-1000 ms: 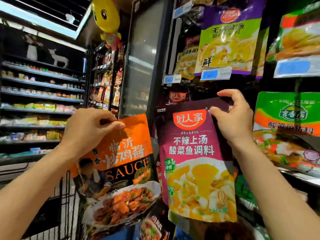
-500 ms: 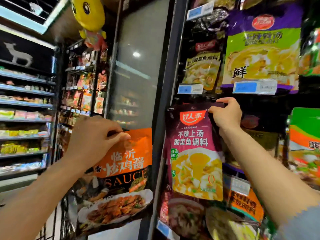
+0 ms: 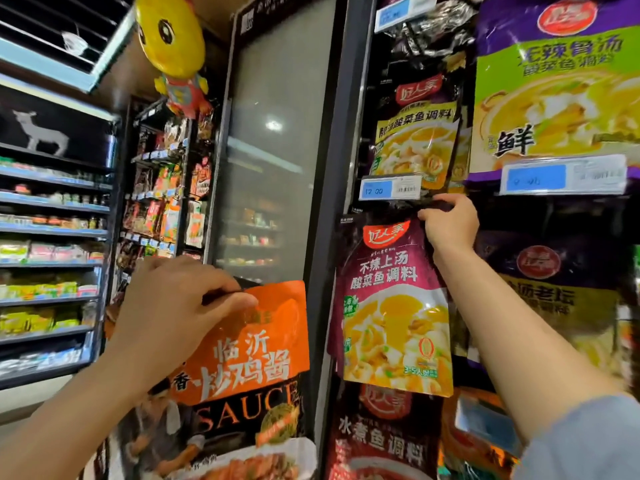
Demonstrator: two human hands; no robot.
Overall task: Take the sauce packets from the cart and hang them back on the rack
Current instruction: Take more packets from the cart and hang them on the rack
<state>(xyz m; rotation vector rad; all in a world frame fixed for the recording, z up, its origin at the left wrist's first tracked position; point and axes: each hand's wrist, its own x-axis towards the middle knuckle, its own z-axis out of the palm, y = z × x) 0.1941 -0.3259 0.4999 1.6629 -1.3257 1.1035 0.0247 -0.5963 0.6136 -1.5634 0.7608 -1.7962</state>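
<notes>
My right hand (image 3: 450, 225) pinches the top edge of a purple sauce packet (image 3: 391, 306) with a yellow soup picture, holding it up against the hanging rack (image 3: 360, 98) just below a blue price tag (image 3: 389, 189). The hook is hidden behind my fingers. My left hand (image 3: 173, 306) grips the top left corner of an orange and black sauce packet (image 3: 249, 368) marked SAUCE, lower and to the left, in front of the dark pillar. The cart is out of view.
Other packets hang on the rack: a yellow-brown one (image 3: 415, 140), a large purple and green one (image 3: 557, 84), a dark one (image 3: 547, 296) at right. A glass fridge door (image 3: 273, 150) stands left of the rack, with store shelves (image 3: 52, 237) beyond.
My right hand has carried the purple packet up and farther from me, to the rack under the price tag. The left hand keeps its orange packet low. My view has shifted closer and leftward.
</notes>
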